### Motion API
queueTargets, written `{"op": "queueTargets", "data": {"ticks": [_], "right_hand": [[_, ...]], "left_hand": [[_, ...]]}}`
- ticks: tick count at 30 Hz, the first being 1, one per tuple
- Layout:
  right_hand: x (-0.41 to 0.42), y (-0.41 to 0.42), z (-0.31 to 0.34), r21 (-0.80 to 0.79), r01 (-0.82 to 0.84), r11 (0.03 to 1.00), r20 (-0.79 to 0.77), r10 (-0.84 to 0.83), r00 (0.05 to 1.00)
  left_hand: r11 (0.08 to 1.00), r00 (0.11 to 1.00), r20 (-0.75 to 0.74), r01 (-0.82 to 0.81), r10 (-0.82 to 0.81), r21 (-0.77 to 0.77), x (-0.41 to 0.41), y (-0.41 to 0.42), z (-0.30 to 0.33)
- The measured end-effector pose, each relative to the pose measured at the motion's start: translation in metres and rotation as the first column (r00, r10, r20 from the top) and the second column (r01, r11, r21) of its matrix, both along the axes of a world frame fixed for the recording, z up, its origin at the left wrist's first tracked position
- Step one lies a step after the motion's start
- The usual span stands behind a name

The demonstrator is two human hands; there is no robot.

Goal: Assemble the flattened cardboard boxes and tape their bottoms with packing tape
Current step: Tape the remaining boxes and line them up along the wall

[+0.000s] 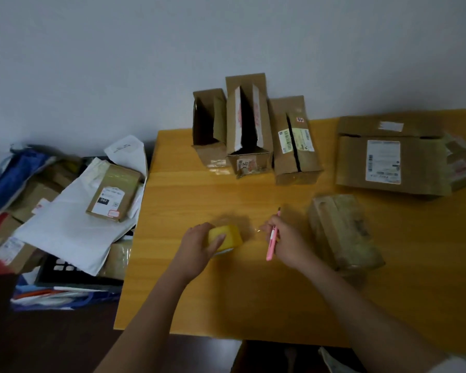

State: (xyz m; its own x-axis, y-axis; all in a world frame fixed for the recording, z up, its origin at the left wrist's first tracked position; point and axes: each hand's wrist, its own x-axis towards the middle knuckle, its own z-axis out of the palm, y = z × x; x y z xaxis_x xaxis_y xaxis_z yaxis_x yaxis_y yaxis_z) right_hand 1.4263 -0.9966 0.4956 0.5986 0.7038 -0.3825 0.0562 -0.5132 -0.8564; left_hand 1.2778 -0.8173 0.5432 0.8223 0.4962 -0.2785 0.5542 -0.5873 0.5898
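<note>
Several flattened parcels, white mailer bags and one small labelled box [113, 192] lie in a heap [65, 211] on the floor at far left, beside the yellow wooden surface [226, 300] where we work. Moving right, our left hand [199, 244] rests on the surface with its grip closed around a yellow roll of packing tape [228, 238], the fingers wrapped over its near side. A clear strip of tape [253, 230] seems to stretch from the roll toward our right hand [285, 242], though it is too faint to be sure. That right grip is closed on a pink utility knife [271, 242], which points away from us with its tip up. Behind our hands, against the wall, three assembled cardboard boxes [249, 127] stand side by side, touching, their top flaps open or slit. Just right of our right hand sits a small taped box [342, 232], lying tilted on the surface. Farther right and back, a large flat box [390, 160] with a white shipping label lies near the surface's far right edge.
</note>
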Motion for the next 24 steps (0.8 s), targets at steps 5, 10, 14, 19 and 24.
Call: {"op": "queueTargets", "data": {"ticks": [5,10,14,19,24], "right_hand": [[-0.002,0.031,-0.024,0.009,-0.013,1.000,-0.041,0.013,0.999],[0.000,0.048,-0.048,0.001,-0.020,1.000,-0.001,0.020,1.000],[-0.009,0.062,-0.048,-0.006,0.026,1.000,-0.111,-0.026,0.993],[-0.024,0.086,-0.043,0.077,0.136,0.988,-0.238,-0.115,0.965],[-0.046,0.110,-0.038,0.057,0.061,0.997,-0.243,-0.045,0.969]], "left_hand": [[0.995,0.990,0.136,0.043,-0.031,-0.092,-0.014,0.004,-0.004],[0.944,0.970,0.187,-0.094,0.159,-0.317,-0.053,0.029,-0.008],[0.931,0.968,0.188,-0.091,0.166,-0.354,-0.068,0.038,-0.007],[0.914,0.965,0.201,-0.075,0.167,-0.400,-0.063,0.039,-0.007],[0.897,0.960,0.205,-0.084,0.189,-0.434,-0.071,0.040,-0.012]]}}
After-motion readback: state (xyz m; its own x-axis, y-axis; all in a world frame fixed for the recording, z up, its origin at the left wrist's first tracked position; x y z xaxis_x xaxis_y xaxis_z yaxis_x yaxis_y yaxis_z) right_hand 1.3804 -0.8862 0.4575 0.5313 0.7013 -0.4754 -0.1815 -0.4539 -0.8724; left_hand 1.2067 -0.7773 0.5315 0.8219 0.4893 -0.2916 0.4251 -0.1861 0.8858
